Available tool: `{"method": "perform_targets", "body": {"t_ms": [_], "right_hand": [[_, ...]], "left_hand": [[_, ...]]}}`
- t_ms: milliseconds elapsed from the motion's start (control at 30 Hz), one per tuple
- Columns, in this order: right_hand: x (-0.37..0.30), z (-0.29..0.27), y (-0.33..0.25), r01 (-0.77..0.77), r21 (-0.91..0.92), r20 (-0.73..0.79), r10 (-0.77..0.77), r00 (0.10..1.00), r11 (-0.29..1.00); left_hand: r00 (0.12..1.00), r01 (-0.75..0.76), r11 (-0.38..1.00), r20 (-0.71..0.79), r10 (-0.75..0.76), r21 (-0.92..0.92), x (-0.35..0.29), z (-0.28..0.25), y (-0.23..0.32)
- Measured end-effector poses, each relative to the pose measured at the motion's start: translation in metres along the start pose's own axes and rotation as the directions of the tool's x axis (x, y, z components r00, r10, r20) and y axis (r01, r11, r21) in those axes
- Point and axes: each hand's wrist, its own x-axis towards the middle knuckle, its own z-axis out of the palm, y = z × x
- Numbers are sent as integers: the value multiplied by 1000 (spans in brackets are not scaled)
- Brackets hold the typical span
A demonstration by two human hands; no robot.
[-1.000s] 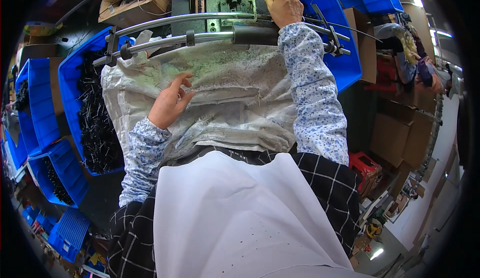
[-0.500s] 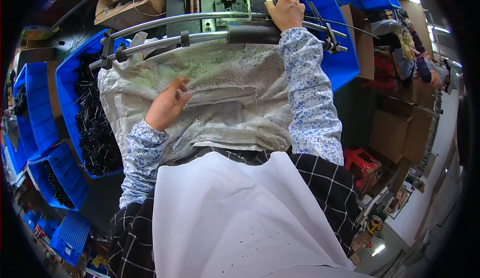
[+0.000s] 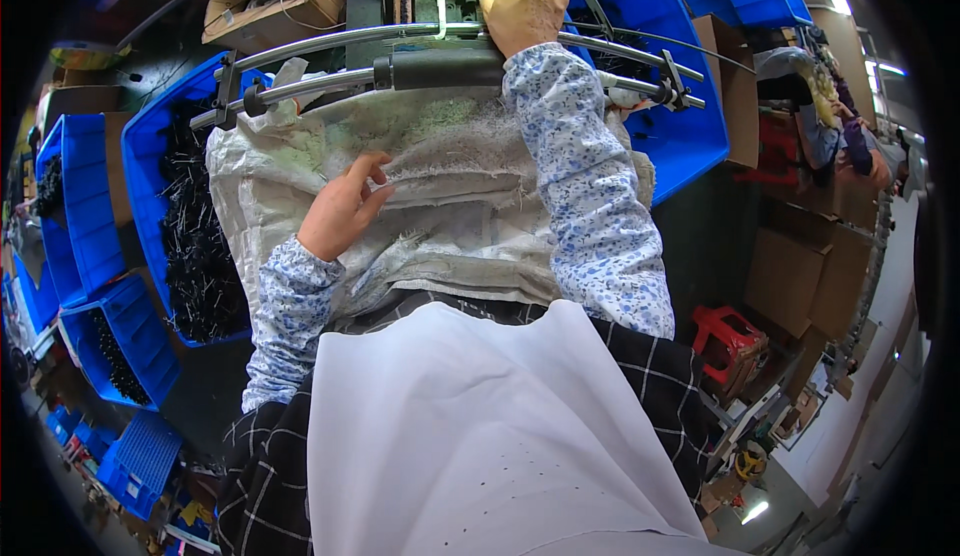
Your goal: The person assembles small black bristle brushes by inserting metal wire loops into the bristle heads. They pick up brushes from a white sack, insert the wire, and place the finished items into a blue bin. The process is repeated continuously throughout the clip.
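Shifted left since the earlier frame: the dark sleeve [image 3: 447,69] on the front rail [image 3: 335,82], and the right hand [image 3: 525,8] just beyond it, fingers curled, grip hidden. The left hand [image 3: 345,208], half-open, looks empty. Steady, level sliding seems best.

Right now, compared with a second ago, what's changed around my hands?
Your right hand has moved left. The dark tube on the front rail has slid left, close up to the ring, and the bent metal rod has shifted left too. The black brush at that hand is no longer visible; I can't tell if it's still held. Your left hand stayed above the pale sack.
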Motion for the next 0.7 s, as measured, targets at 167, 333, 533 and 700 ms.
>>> {"method": "perform_targets", "body": {"t_ms": [167, 333, 533, 700], "right_hand": [[-5, -8, 44, -13, -14, -21, 13, 1000, 1000], [3, -1, 105, -27, 32, 84, 24, 996, 999], [41, 14, 151, 92, 155, 335, -140, 932, 984], [51, -22, 161, 176, 44, 298, -181, 937, 983]], "left_hand": [[1000, 21, 999, -5, -21, -26, -3, -4, 0], [1000, 18, 999, -13, -19, -27, -4, -1, -1], [1000, 8, 999, -25, -9, -31, -7, -4, 6], [994, 63, 997, -85, -66, -38, -33, -20, -6]]}}
